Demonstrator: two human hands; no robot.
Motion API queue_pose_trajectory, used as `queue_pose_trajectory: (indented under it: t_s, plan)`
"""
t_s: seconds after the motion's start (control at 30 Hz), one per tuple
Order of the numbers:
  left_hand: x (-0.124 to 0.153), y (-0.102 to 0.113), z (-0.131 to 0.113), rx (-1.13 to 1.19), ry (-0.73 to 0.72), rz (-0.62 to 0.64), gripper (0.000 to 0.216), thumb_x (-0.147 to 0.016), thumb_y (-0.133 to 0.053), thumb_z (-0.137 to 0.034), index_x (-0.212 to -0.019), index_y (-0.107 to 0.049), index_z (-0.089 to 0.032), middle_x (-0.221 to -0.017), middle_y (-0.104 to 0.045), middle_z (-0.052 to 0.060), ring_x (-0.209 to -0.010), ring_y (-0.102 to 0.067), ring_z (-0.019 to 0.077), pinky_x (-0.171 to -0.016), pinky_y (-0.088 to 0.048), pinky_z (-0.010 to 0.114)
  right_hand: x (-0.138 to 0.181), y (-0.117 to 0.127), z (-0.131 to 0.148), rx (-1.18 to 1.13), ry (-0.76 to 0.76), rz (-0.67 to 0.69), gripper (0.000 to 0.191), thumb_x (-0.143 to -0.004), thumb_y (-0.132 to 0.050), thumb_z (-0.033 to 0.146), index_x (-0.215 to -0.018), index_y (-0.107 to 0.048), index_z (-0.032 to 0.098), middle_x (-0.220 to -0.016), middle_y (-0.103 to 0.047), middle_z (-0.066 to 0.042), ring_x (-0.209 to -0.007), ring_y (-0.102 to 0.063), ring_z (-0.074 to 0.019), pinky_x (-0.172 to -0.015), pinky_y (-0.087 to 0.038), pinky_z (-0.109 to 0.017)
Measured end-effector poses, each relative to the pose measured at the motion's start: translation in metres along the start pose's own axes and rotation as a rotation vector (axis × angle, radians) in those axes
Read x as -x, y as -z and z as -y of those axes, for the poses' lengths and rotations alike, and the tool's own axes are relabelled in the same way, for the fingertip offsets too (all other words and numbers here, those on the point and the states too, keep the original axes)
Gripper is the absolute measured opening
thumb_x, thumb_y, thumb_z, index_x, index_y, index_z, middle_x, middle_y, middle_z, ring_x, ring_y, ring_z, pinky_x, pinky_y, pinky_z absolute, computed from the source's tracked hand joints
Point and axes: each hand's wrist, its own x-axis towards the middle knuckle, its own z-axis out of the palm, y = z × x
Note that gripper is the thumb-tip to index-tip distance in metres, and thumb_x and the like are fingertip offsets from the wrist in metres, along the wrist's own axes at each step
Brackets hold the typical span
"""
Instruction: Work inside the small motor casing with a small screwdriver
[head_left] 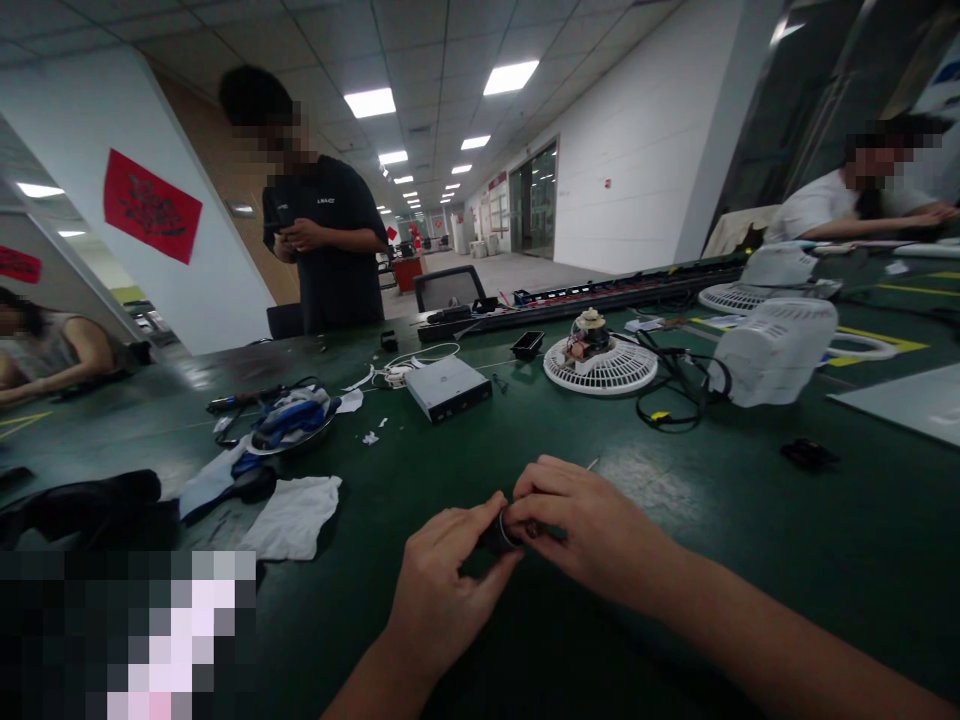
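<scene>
Close over the near part of the green table [360,620], my two hands meet around a small dark round part [496,535] with a pale ring at its right edge. My left hand [450,565] pinches it between thumb and fingers from the left. From the right, my right hand [574,525] has its fingers closed at the ringed end, on something small and dark that they mostly cover. A thin light-coloured tip sticks up behind the right hand's knuckles. What exactly the dark part is cannot be made out.
Beyond my hands lie an optical drive [448,388], a white fan grille with a motor [600,365], a small black tray [528,345] and a white housing [776,350] with a black cable. At left are a bowl with blue cloth [292,420] and a white tissue [296,515]. People are around the table.
</scene>
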Motion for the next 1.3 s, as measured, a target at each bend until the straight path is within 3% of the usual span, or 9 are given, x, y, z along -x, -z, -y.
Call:
queue_pose_trajectory:
  t_s: [0.17,0.3,0.47,0.63,0.73,0.87,1.07,1.3]
  plan:
    - [0.000,0.002,0.000,0.005,0.024,-0.010,0.044,-0.085,-0.073,-0.011,-0.128,-0.066,-0.019,-0.107,-0.079,0.006,-0.090,-0.076,0.0193,-0.081,-0.063,0.030,0.003,0.007,0.004,-0.041,0.034,-0.022,0.016,-0.091,-0.061,0.012,-0.100,-0.073,0.017,-0.088,-0.062,-0.005,-0.081,-0.055,-0.0209,-0.071,-0.044,-0.036]
    - [-0.002,0.003,-0.001,-0.021,0.087,-0.062,0.044,-0.083,-0.075,-0.010,-0.126,-0.067,-0.021,-0.112,-0.078,0.005,-0.096,-0.076,0.0197,-0.087,-0.063,0.031,0.007,0.012,0.010,-0.173,-0.029,-0.267,0.026,-0.088,-0.055,0.011,-0.112,-0.064,0.015,-0.099,-0.053,-0.008,-0.086,-0.054,-0.0210,-0.065,-0.047,-0.032]
    - [-0.002,0.002,-0.002,-0.018,0.187,-0.139,0.047,-0.082,-0.076,-0.013,-0.127,-0.064,-0.024,-0.110,-0.078,0.003,-0.094,-0.076,0.0201,-0.088,-0.064,0.034,0.009,0.009,0.009,-0.240,0.020,-0.564,0.020,-0.100,-0.044,0.019,-0.097,-0.064,0.019,-0.099,-0.049,-0.007,-0.090,-0.052,-0.0218,-0.068,-0.045,-0.034]
    - [-0.001,0.001,-0.001,-0.025,0.264,-0.188,0.053,-0.080,-0.077,-0.015,-0.130,-0.060,-0.025,-0.112,-0.077,0.002,-0.095,-0.076,0.0196,-0.088,-0.064,0.035,0.008,-0.001,0.005,-0.495,0.080,-0.758,0.034,-0.107,-0.047,0.037,-0.082,-0.061,0.020,-0.070,-0.049,0.001,-0.063,-0.047,-0.0160,-0.056,-0.036,-0.031]
    - [-0.002,0.001,-0.001,-0.026,0.256,-0.185,0.052,-0.080,-0.077,-0.015,-0.129,-0.060,-0.024,-0.111,-0.077,0.003,-0.094,-0.076,0.0196,-0.087,-0.064,0.035,0.006,-0.002,0.009,-0.711,0.077,-0.831,0.032,-0.107,-0.049,0.037,-0.084,-0.064,0.021,-0.070,-0.052,0.001,-0.059,-0.053,-0.0146,-0.050,-0.040,-0.028]
    - [-0.003,0.002,-0.003,-0.020,0.222,-0.159,0.047,-0.082,-0.075,-0.014,-0.125,-0.061,-0.023,-0.108,-0.077,0.003,-0.093,-0.076,0.0199,-0.085,-0.065,0.035,0.005,-0.005,0.013,-0.832,0.055,-0.757,0.029,-0.106,-0.053,0.038,-0.088,-0.067,0.021,-0.076,-0.058,0.000,-0.063,-0.063,-0.0164,-0.052,-0.051,-0.028]
    - [0.001,0.001,0.000,-0.014,0.157,-0.090,0.042,-0.083,-0.074,-0.011,-0.122,-0.063,-0.023,-0.105,-0.077,0.005,-0.092,-0.076,0.0212,-0.086,-0.064,0.038,0.009,-0.013,0.007,-0.797,-0.024,-0.501,0.034,-0.104,-0.054,0.043,-0.082,-0.064,0.020,-0.074,-0.063,-0.002,-0.061,-0.062,-0.0155,-0.056,-0.050,-0.029]
    - [0.001,0.000,0.002,0.012,0.170,-0.082,0.045,-0.081,-0.077,-0.011,-0.122,-0.064,-0.025,-0.108,-0.077,0.003,-0.092,-0.075,0.0198,-0.085,-0.064,0.035,0.011,-0.006,0.007,-0.539,-0.046,-0.514,0.031,-0.104,-0.055,0.037,-0.081,-0.065,0.019,-0.073,-0.065,-0.002,-0.060,-0.060,-0.0144,-0.056,-0.047,-0.027]
